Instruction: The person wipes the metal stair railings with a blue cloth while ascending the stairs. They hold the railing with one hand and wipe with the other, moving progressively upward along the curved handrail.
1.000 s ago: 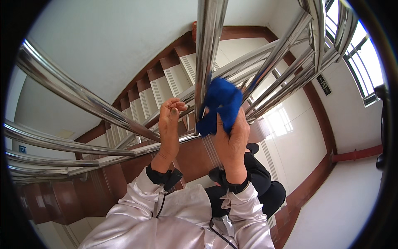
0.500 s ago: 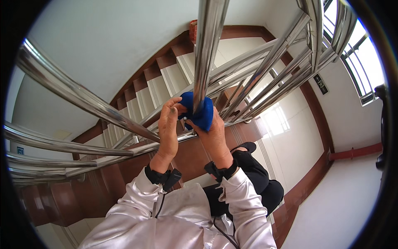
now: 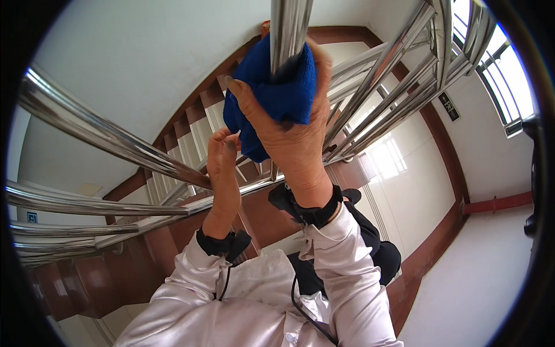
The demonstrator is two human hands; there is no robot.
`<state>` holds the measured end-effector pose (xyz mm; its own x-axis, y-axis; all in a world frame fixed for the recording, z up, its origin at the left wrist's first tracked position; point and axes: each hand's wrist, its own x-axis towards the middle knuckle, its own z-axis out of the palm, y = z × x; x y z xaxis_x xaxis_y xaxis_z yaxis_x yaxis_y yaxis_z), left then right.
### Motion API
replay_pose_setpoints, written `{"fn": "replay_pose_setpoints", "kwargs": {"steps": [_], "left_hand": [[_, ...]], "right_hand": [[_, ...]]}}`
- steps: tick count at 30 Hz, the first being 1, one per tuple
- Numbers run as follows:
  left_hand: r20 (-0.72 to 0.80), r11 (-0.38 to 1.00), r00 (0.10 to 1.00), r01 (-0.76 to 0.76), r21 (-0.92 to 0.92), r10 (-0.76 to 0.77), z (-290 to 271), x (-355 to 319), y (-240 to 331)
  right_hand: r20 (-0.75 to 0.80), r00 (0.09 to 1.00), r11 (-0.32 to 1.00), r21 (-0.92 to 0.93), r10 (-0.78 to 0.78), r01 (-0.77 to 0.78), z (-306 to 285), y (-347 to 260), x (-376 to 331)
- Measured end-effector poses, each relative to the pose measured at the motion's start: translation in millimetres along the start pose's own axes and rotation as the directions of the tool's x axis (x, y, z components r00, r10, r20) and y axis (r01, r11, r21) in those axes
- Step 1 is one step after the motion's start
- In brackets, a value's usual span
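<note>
A blue cloth [image 3: 254,98] is wrapped round an upright steel post [image 3: 289,26], and my right hand [image 3: 298,136] grips it there. The right thumb lies across the cloth's left side; its fingers bend round the right side, partly hidden behind post and cloth. Below and to the left of the cloth is my left hand [image 3: 222,159], its fingers loosely bent and apart. Their tips come close to the hanging lower edge of the cloth; whether they touch it I cannot tell.
Curved steel handrails [image 3: 110,136] sweep in from the left, and more slanting rails [image 3: 376,87] stand at the right. Tiled stairs [image 3: 199,136] run behind the railing. A landing [image 3: 399,179] spreads out at the right, below a barred window [image 3: 506,81].
My right hand has moved up the post, taking the blue cloth with it. My left hand has dropped slightly down and left, away from the post.
</note>
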<state>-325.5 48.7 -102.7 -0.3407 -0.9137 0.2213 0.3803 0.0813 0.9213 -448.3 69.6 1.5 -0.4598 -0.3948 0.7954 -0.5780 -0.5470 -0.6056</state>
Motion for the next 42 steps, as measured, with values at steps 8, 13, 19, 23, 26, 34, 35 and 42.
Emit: {"fn": "replay_pose_setpoints", "kwargs": {"steps": [8, 13, 19, 23, 26, 34, 35, 42], "left_hand": [[-0.045, 0.995, 0.999, 0.028, 0.093, -0.024, -10, 4, -13], [-0.002, 0.998, 1.0, -0.027, 0.064, 0.027, 1, 1, -16], [0.08, 0.993, 0.997, 0.003, 0.121, -0.013, 5, -4, -24], [0.131, 0.993, 0.99, 0.037, 0.114, -0.052, 13, -7, -24], [0.172, 0.995, 0.984, 0.038, 0.094, -0.053, 17, -9, -25], [0.177, 0.994, 0.983, 0.021, 0.111, -0.04, 20, -11, -24], [0.179, 0.992, 0.983, 0.014, 0.124, -0.036, 19, -11, -25], [0.199, 0.994, 0.98, 0.005, 0.112, -0.028, 20, -8, -34]], "right_hand": [[0.072, 0.911, 0.914, -0.013, 0.406, -0.407, -7, 35, -80], [0.049, 0.826, 0.828, -0.035, 0.561, -0.56, -15, 82, -159], [0.13, 0.726, 0.736, -0.188, 0.675, -0.65, -27, 141, -236], [0.218, 0.678, 0.71, -0.285, 0.702, -0.644, -38, 160, -259], [0.245, 0.622, 0.668, -0.296, 0.744, -0.682, -42, 163, -265], [0.103, 0.762, 0.739, -0.356, 0.639, -0.572, -42, 114, -230], [0.147, 0.781, 0.775, -0.324, 0.608, -0.542, -43, 103, -217], [0.175, 0.832, 0.85, -0.107, 0.526, -0.515, -55, 86, -194]]}}
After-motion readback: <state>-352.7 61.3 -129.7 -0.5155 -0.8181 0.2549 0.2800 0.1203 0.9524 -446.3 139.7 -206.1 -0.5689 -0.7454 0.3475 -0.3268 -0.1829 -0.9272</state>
